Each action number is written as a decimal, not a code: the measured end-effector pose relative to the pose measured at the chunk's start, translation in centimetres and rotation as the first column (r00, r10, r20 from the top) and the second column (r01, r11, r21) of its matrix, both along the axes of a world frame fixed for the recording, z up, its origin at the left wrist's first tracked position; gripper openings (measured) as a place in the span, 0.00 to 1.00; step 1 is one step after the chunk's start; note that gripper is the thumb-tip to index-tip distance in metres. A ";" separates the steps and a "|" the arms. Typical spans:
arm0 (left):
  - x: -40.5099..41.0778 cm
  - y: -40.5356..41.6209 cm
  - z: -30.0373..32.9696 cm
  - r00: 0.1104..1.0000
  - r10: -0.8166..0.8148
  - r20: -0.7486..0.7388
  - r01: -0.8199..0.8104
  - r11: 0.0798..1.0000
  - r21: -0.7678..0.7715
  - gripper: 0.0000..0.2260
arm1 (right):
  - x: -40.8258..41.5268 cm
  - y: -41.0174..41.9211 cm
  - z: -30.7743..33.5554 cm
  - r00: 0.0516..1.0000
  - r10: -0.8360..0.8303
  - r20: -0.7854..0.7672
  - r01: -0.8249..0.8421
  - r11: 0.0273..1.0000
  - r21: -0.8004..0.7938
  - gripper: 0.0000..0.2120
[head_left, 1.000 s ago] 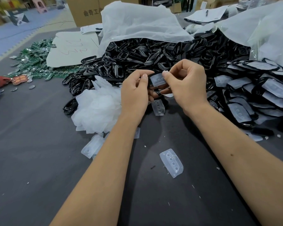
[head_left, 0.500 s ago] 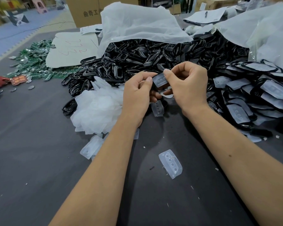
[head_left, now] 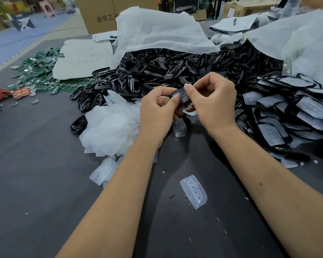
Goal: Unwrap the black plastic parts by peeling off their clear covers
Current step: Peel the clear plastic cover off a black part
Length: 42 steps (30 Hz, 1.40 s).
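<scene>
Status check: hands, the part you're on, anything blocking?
Left hand and right hand both pinching one black plastic part, translucent clear cover still on it. Peeled clear covers loose on the grey table. Nothing blocking.

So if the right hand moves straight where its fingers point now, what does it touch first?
Probably the left hand: the right hand points leftward across the black part both pinch. Depth is unclear.

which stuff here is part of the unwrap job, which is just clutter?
Job: both hands, left and right, pinching covered part; covered parts; bare parts; peeled covers.
Clutter: green circuit boards; cardboard box; paper sheet.
</scene>
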<state>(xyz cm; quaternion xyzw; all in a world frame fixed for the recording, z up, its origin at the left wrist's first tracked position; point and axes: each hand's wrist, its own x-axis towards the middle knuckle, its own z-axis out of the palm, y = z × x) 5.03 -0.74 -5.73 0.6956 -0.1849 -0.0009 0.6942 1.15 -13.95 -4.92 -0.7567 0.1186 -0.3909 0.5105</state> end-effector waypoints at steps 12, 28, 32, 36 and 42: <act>0.3 0.1 -0.2 0.998 0.058 -0.010 -0.058 0.998 -0.004 0.04 | 0.0 -0.2 -0.3 0.987 0.160 0.015 -0.161 0.976 0.144 0.03; 0.3 0.1 -0.2 0.998 0.061 0.029 -0.061 0.998 0.018 0.06 | -0.2 0.1 -0.3 0.966 0.244 -0.085 -0.219 0.949 0.228 0.06; 0.4 0.1 -0.2 0.998 0.055 0.034 -0.056 0.998 0.020 0.08 | -0.3 0.2 -0.1 0.953 0.298 -0.058 -0.267 0.911 0.314 0.06; 0.4 0.2 -0.3 0.999 0.050 0.021 -0.050 0.999 0.005 0.08 | -0.2 0.0 0.0 0.951 0.306 -0.040 -0.263 0.871 0.414 0.04; 0.3 0.2 -0.1 0.999 0.032 0.024 -0.032 0.999 0.009 0.10 | 0.0 -0.1 -0.1 0.963 0.269 -0.034 -0.229 0.874 0.429 0.07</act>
